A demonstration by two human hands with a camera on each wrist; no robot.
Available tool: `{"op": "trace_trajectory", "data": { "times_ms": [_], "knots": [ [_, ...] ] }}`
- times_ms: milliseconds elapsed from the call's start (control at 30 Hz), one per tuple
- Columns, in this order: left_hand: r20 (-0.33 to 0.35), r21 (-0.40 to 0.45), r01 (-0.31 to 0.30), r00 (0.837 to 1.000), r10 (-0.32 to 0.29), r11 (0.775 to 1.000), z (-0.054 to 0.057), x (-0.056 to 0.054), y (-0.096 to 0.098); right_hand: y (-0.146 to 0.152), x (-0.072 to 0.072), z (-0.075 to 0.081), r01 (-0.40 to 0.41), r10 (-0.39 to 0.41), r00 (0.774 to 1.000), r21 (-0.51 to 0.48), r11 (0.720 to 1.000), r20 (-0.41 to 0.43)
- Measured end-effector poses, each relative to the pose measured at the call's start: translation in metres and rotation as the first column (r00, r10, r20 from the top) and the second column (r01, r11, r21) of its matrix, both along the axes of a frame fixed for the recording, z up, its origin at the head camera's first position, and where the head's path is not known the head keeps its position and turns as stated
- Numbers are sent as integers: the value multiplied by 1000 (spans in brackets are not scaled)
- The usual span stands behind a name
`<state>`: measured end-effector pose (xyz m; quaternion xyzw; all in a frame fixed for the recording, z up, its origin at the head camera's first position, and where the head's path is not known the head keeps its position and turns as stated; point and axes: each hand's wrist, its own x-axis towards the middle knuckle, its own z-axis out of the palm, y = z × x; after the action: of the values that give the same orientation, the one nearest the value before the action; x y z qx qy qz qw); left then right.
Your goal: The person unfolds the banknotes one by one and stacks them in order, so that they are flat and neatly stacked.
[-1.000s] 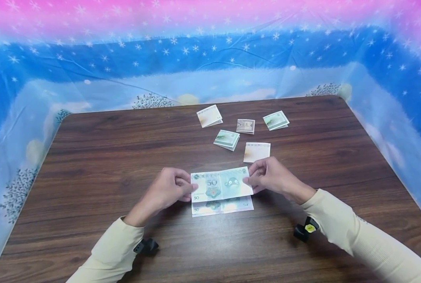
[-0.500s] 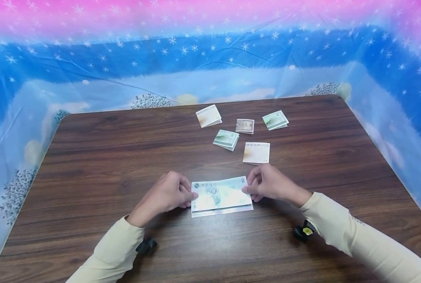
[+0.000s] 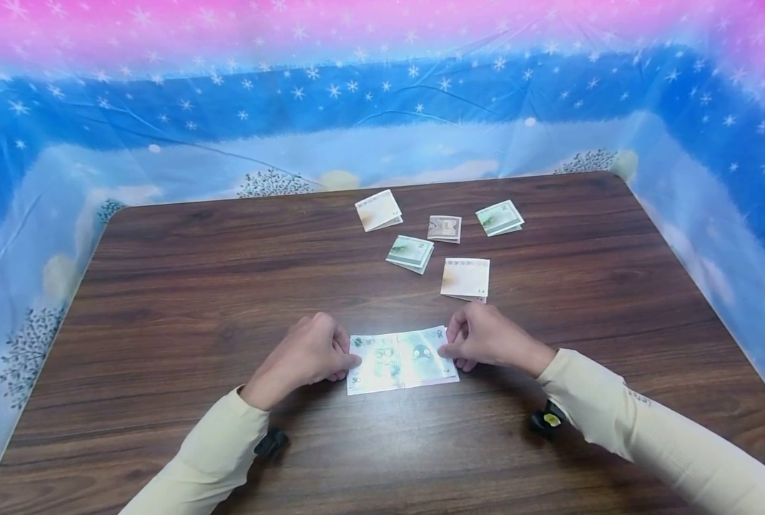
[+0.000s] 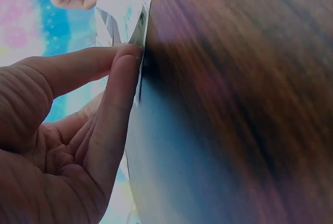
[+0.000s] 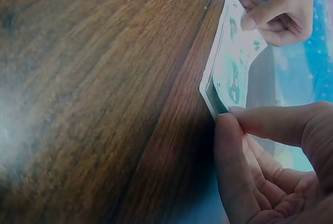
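Note:
A pale green banknote (image 3: 398, 361) marked 50 lies over a second banknote near the middle of the table, glare washing out part of its print. My left hand (image 3: 308, 352) pinches its left end between thumb and forefinger. At the opposite end my right hand (image 3: 488, 337) pinches the right edge the same way. The right wrist view shows the upper banknote (image 5: 233, 78) bowed slightly above another note's edge, close over the wood. In the left wrist view, thumb and finger of the left hand (image 4: 88, 114) meet at the note's corner.
Beyond the hands lie several folded banknotes: a cream one (image 3: 465, 277), a green one (image 3: 410, 252), a brown one (image 3: 444, 228), another green one (image 3: 500, 217) and another cream one (image 3: 379, 209). A snowflake-printed cloth (image 3: 369, 93) surrounds the brown wooden table (image 3: 196, 286).
Both hands have lowered the upper 50 banknote toward me, down over the banknote beneath it. The lower note, visible along its front edge before, is now almost covered. The folded notes have not moved.

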<state>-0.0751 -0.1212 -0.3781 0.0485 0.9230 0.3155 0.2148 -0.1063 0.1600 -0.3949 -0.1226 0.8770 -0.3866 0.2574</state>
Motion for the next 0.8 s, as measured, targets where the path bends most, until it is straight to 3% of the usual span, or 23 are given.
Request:
{"op": "trace_trajectory", "data": {
  "times_ms": [333, 567, 800],
  "knots": [
    [-32, -71, 24, 999, -26, 997, 1, 0, -2, 4, -5, 0, 0, 3, 999, 83, 997, -33],
    [-55, -67, 39, 998, -42, 997, 0, 0, -2, 5, -4, 1, 2, 6, 998, 129, 992, -60],
    [-75, -62, 48, 996, -53, 997, 4, 1, -2, 11, -7, 6, 4, 1, 997, 66, 998, -79]
  ]
}}
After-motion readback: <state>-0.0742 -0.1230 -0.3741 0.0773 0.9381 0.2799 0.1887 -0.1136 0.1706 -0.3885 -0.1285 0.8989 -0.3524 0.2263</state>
